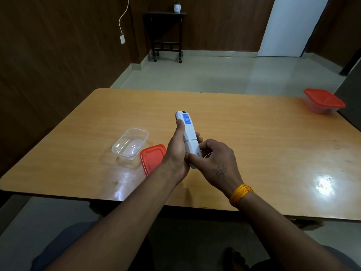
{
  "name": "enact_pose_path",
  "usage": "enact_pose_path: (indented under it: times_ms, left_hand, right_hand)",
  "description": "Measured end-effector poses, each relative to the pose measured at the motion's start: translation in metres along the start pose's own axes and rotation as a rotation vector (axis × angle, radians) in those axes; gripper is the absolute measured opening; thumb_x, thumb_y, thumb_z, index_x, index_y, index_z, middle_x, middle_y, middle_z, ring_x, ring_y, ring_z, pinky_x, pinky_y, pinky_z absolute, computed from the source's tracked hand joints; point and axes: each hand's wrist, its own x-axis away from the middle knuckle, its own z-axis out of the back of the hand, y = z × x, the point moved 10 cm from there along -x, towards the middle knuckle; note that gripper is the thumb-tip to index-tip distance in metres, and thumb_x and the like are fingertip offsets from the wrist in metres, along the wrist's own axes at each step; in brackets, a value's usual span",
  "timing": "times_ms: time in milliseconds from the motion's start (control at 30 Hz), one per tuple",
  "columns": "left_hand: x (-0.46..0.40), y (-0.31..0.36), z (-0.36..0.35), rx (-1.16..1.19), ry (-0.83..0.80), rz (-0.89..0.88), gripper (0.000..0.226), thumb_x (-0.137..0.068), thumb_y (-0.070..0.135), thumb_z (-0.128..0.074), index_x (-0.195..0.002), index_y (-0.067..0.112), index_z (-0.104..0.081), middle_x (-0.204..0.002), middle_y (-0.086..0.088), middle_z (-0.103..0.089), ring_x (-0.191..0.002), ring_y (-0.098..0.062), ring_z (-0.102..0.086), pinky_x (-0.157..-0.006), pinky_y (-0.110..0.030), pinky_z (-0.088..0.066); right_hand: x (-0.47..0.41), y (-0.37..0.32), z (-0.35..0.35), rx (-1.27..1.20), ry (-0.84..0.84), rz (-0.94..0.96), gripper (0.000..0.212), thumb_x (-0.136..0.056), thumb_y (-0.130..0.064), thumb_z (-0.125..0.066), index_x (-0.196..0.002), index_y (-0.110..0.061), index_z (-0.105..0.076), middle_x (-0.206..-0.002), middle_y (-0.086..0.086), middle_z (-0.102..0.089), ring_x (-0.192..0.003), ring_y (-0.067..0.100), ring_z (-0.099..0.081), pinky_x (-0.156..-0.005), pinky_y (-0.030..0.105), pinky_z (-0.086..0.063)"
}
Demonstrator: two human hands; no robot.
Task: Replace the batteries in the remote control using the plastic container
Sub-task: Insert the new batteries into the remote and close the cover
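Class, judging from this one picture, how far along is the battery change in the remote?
Done: the clear container sits open, its red lid beside it. In hand: left hand holds the remote back-up; right hand works the battery cover. Left: no batteries are visible, so the swap can't be confirmed.

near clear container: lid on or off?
Off. The clear plastic container sits open and looks empty; its red lid lies beside it on the wooden table.

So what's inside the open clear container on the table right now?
The clear container looks empty: only its transparent base and glare show. Its red lid lies beside it, partly hidden by the left hand. No loose batteries are visible.
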Motion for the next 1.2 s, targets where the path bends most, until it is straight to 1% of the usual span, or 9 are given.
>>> enact_pose_path:
  times_ms: [267,333,433,533,733,833,900,1067,1200]
  left_hand:
    - [0.002,-0.011,-0.001,-0.019,-0.029,0.005,0.059,-0.105,0.065,-0.038,-0.095,0.014,-0.066,-0.075,-0.002,-0.067,-0.070,-0.018,-0.066,-0.075,-0.037,-0.057]
    - [0.002,-0.015,0.000,-0.044,-0.019,0.004,0.059,-0.105,0.066,-0.038,-0.095,0.016,-0.067,-0.068,0.001,-0.072,-0.069,-0.017,-0.070,-0.080,-0.039,-0.058]
    - [0.006,-0.018,-0.002,-0.049,-0.019,0.015,0.056,-0.105,0.065,-0.039,-0.096,0.017,-0.067,-0.090,-0.006,-0.072,-0.086,-0.024,-0.071,-0.097,-0.048,-0.056]
    - [0.005,-0.022,-0.002,-0.028,-0.016,0.037,0.061,-0.103,0.068,-0.039,-0.106,0.013,-0.067,-0.109,-0.012,-0.067,-0.098,-0.029,-0.071,-0.096,-0.048,-0.057]
    - [-0.002,-0.028,-0.003,-0.091,-0.036,0.028,0.061,-0.105,0.066,-0.037,-0.107,0.014,-0.069,-0.094,-0.005,-0.077,-0.092,-0.025,-0.074,-0.092,-0.047,-0.059]
    - [-0.009,-0.018,-0.007,-0.281,-0.060,-0.038,0.052,-0.111,0.051,-0.038,-0.126,0.009,-0.063,-0.112,-0.012,-0.077,-0.108,-0.034,-0.074,-0.104,-0.053,-0.056]
    - [-0.013,-0.020,-0.011,-0.427,-0.074,-0.062,0.032,-0.114,0.034,-0.041,-0.112,0.014,-0.066,-0.119,-0.022,-0.075,-0.115,-0.041,-0.072,-0.106,-0.055,-0.056]
    - [-0.033,-0.039,0.001,-0.555,-0.036,-0.038,0.023,-0.106,0.010,-0.050,-0.100,0.012,-0.072,-0.110,-0.020,-0.078,-0.101,-0.035,-0.077,-0.094,-0.047,-0.064]
    - [-0.038,-0.038,-0.001,-0.527,-0.040,-0.064,0.018,-0.102,0.018,-0.064,-0.095,0.004,-0.073,-0.103,-0.019,-0.078,-0.089,-0.027,-0.077,-0.074,-0.033,-0.063]
  right_hand:
    - [0.007,0.005,-0.002,-0.024,0.011,-0.017,0.031,-0.076,-0.044,-0.083,-0.088,-0.019,-0.072,-0.082,-0.009,-0.069,-0.073,0.006,-0.065,-0.058,0.022,-0.051]
    - [0.009,0.005,-0.002,-0.016,0.010,-0.019,0.032,-0.075,-0.043,-0.084,-0.090,-0.017,-0.072,-0.084,-0.007,-0.069,-0.074,0.005,-0.065,-0.056,0.016,-0.046]
    - [0.010,0.007,0.000,-0.020,0.022,-0.029,0.032,-0.073,-0.042,-0.085,-0.088,-0.017,-0.072,-0.085,-0.006,-0.071,-0.075,0.006,-0.066,-0.056,0.018,-0.048]
    - [0.009,0.009,0.002,-0.018,0.032,-0.039,0.030,-0.072,-0.042,-0.084,-0.086,-0.017,-0.073,-0.082,-0.007,-0.070,-0.073,0.007,-0.066,-0.056,0.021,-0.050]
    - [0.010,0.014,0.005,0.001,0.036,-0.057,0.030,-0.070,-0.043,-0.083,-0.086,-0.020,-0.073,-0.080,-0.009,-0.070,-0.073,0.007,-0.066,-0.060,0.027,-0.056]
    - [0.000,0.016,0.015,0.065,0.090,-0.060,0.030,-0.069,-0.046,-0.080,-0.080,-0.021,-0.068,-0.071,-0.009,-0.068,-0.067,0.009,-0.064,-0.059,0.032,-0.053]
    - [-0.010,0.022,0.022,0.154,0.121,-0.053,0.035,-0.072,-0.050,-0.078,-0.080,-0.019,-0.066,-0.072,-0.006,-0.068,-0.069,0.017,-0.063,-0.061,0.036,-0.052]
    - [-0.019,0.061,0.015,0.165,-0.032,-0.216,0.043,-0.072,-0.054,-0.088,-0.091,-0.018,-0.071,-0.082,-0.002,-0.070,-0.081,0.023,-0.068,-0.070,0.043,-0.059]
    - [-0.019,0.074,0.015,0.063,-0.033,-0.287,0.039,-0.072,-0.050,-0.087,-0.086,-0.018,-0.068,-0.082,0.001,-0.073,-0.079,0.026,-0.072,-0.073,0.052,-0.063]
